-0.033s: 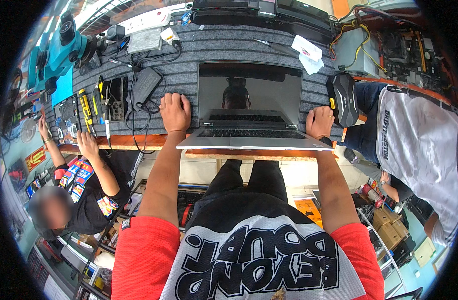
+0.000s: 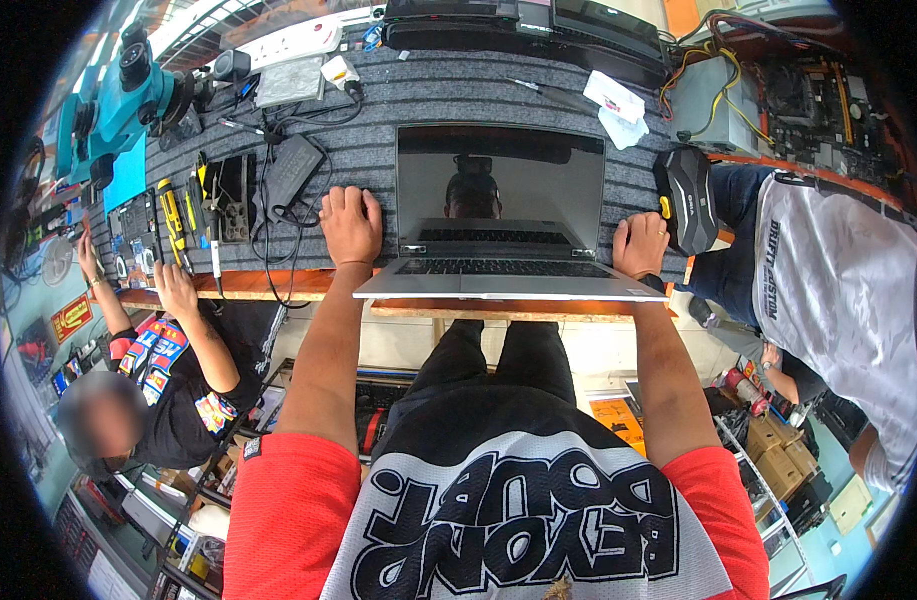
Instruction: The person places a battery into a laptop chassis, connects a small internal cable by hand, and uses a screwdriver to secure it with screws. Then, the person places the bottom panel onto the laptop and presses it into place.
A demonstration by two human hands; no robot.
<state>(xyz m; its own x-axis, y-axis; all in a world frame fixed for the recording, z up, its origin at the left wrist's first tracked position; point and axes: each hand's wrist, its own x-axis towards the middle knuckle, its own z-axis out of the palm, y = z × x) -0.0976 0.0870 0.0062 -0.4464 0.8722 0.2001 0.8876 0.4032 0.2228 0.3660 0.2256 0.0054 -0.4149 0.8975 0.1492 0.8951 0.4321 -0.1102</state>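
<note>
An opened silver laptop with a dark screen stands in front of me on the grey striped mat. Its base reaches past the table's front edge. To its left, my left hand rests on the mat, fingers curled in and nothing visible in them. My right hand, with a ring on one finger, lies beside the laptop's right side, its fingers likewise curled. The undersides of both hands are hidden. A black hard case sits just right of my right hand. A charger brick with its cable lies left of my left hand.
A teal microscope stands at the far left. Nearby lie a yellow cutter and an opened device, where a co-worker has their hands. Another person in a white shirt stands at right. A power strip lies at the back.
</note>
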